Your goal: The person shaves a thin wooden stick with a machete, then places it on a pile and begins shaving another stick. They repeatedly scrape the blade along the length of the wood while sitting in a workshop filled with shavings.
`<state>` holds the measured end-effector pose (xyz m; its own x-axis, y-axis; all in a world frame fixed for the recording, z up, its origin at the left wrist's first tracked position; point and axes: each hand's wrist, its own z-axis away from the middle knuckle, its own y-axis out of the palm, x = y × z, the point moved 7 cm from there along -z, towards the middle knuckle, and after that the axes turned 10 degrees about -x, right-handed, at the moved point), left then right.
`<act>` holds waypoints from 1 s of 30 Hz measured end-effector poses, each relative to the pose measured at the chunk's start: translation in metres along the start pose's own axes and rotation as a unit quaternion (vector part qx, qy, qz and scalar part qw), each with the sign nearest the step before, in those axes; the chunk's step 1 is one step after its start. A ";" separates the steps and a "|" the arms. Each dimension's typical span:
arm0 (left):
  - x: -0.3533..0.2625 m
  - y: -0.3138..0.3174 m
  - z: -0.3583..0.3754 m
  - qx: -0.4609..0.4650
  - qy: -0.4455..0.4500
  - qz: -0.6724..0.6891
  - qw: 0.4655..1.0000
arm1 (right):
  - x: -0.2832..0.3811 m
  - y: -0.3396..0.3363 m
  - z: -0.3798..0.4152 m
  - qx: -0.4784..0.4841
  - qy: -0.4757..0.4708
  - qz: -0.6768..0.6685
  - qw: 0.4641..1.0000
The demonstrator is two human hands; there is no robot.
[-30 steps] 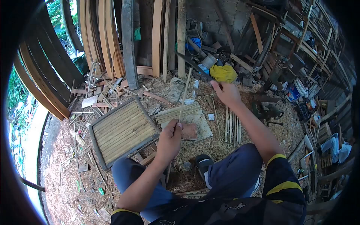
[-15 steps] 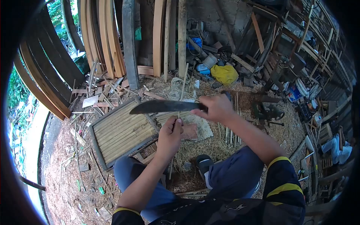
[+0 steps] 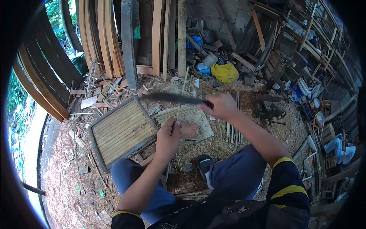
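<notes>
My left hand (image 3: 169, 138) is closed round a thin bamboo strip (image 3: 183, 89), which stands up from my fist and slants away from me. In my right hand (image 3: 221, 107) is the handle of a machete (image 3: 175, 98). Its dark blade, a little blurred, points left and passes across the strip above my left fist. Beyond my hands lie a bundle of thin bamboo strips (image 3: 171, 113) and a reddish block (image 3: 188, 131) on a pale board (image 3: 206, 128).
To the left rests a framed bamboo slat panel (image 3: 122, 129). More strips (image 3: 233, 129) lie on the right, near a metal vise (image 3: 270, 110). Planks (image 3: 158, 38) lean at the back beside a yellow bag (image 3: 225, 73). Shavings cover the ground. Another person (image 3: 340, 149) is at far right.
The machete's tip has risen relative to its handle, and the blade has tilted. My left hand still grips the strip. The whole view has shifted slightly.
</notes>
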<state>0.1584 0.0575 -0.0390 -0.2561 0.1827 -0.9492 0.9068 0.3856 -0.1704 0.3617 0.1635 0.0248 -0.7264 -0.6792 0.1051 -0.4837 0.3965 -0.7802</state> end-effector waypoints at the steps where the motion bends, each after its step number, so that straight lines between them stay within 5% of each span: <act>1: -0.007 -0.003 0.001 -0.003 0.012 -0.002 1.000 | -0.002 -0.002 -0.002 0.000 0.000 0.015 1.000; 3: -0.007 -0.008 0.005 0.027 -0.022 -0.026 0.999 | -0.011 -0.007 -0.009 -0.001 0.006 0.041 0.999; 4: -0.005 -0.008 0.009 0.042 -0.041 -0.035 0.998 | -0.044 -0.004 -0.014 0.047 0.173 0.053 0.982; 7: -0.009 -0.001 0.012 0.047 -0.057 0.068 0.995 | -0.097 -0.006 -0.003 -0.020 0.301 0.062 0.951; 11: -0.001 -0.001 0.011 0.055 -0.176 0.163 0.969 | -0.080 0.002 0.005 -0.072 0.306 -0.066 0.947; 18: -0.001 0.004 0.004 0.049 -0.161 0.168 0.971 | 0.029 -0.006 -0.004 -0.037 -0.043 -0.027 0.998; 21: -0.003 0.002 0.001 0.028 -0.096 0.086 0.991 | 0.029 -0.005 -0.006 -0.031 -0.066 0.011 0.997; 24: -0.003 -0.002 0.000 0.017 -0.030 0.016 0.999 | -0.005 -0.015 -0.018 -0.045 0.064 0.025 0.997; 30: -0.004 -0.002 0.004 0.019 -0.004 -0.040 0.999 | 0.006 -0.013 -0.009 -0.011 -0.003 0.041 0.999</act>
<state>0.1593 0.0522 -0.0362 -0.3263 0.1443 -0.9342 0.8951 0.3650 -0.2562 0.3595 0.1597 0.0409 -0.7605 -0.6482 0.0375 -0.4342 0.4648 -0.7717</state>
